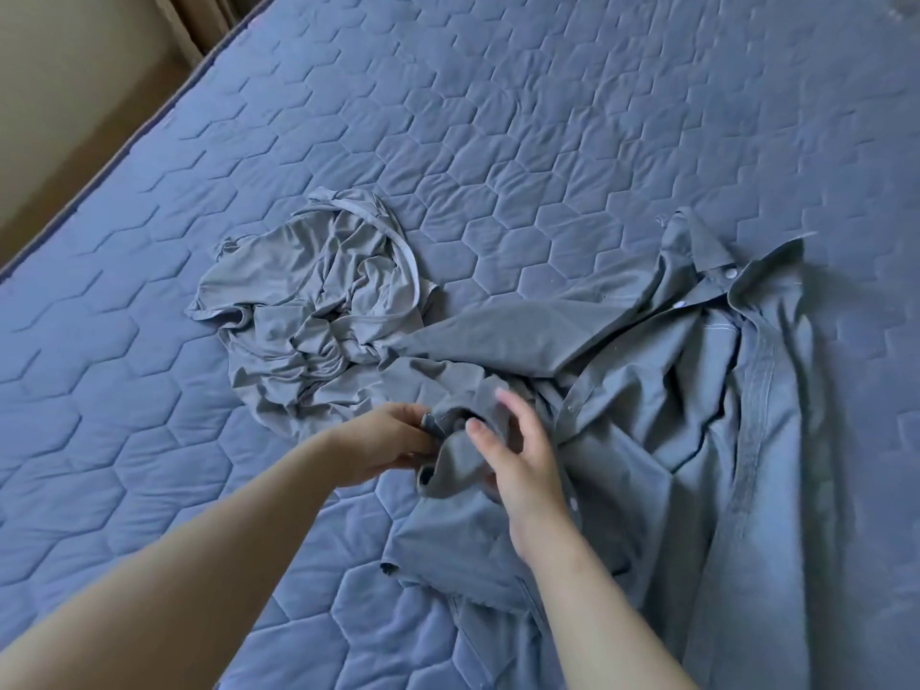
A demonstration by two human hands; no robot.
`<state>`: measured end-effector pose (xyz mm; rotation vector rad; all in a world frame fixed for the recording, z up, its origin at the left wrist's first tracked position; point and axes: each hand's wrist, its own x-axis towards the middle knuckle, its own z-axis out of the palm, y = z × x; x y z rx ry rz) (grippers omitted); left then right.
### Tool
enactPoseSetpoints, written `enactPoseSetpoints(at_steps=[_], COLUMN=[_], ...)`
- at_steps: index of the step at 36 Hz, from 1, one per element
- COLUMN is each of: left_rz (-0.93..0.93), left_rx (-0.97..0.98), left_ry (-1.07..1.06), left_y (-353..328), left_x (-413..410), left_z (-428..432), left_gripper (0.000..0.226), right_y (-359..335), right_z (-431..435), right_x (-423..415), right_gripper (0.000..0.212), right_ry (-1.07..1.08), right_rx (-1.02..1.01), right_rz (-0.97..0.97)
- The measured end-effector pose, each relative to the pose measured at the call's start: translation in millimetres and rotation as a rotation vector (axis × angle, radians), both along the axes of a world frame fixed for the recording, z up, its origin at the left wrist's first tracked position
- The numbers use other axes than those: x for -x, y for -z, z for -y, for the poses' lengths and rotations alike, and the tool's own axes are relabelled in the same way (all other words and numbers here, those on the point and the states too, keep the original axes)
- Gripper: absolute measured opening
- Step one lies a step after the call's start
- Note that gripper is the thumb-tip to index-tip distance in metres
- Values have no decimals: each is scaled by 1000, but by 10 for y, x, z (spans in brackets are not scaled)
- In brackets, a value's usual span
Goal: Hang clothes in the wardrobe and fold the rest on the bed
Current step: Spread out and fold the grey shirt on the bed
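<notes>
A grey button-up shirt [697, 400] lies spread and rumpled on the right half of the blue quilted bed [498, 117], collar pointing away from me. One sleeve of it is bunched between my hands. My left hand [388, 443] pinches the sleeve's cuff end from the left. My right hand [517, 460] holds the bunched sleeve cloth from the right, thumb and fingers curled around a fold. A crumpled grey T-shirt [308, 311] lies in a heap to the left of the shirt, touching its other sleeve.
The bed's left edge [99, 171] runs diagonally from the upper left; beyond it is beige floor [74, 92] and a strip of curtain [209, 17]. The quilted cover stretches bare across the far and near-left parts.
</notes>
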<state>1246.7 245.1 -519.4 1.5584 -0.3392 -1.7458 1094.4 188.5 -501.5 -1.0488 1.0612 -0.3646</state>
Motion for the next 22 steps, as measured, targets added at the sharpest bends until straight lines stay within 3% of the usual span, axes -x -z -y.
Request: enactPoseSetpoints(at_steps=[2, 4, 8, 10, 13, 17, 20, 22], left_rz=[-15, -63, -121, -148, -125, 53, 93, 66], left_rx=[14, 8, -15, -40, -97, -106, -15, -4], left_ry=[-27, -81, -232, -321, -368, -321, -159, -66], left_y=[-9, -16, -62, -116, -175, -172, -192, -301], left_x=[26, 42, 42, 69, 126, 91, 52, 65], left_z=[-34, -75, -117, -126, -171, -211, -265, -272], left_gripper=[33, 33, 22, 28, 35, 8, 46, 43], right_y=[-12, 2, 25, 4, -38, -66, -48, -69], right_z=[15, 22, -7, -61, -132, -161, -170, -200], right_x=[2, 20, -27, -34, -64, -120, -173, -222], right_gripper=[17, 19, 14, 25, 47, 41, 33, 22], right_ry=[14, 69, 250, 260, 241, 244, 231, 163], right_rx=[100, 55, -466, -702, -859, -794, -662, -544], right_rz=[-97, -130, 54, 174, 338, 278, 155, 70])
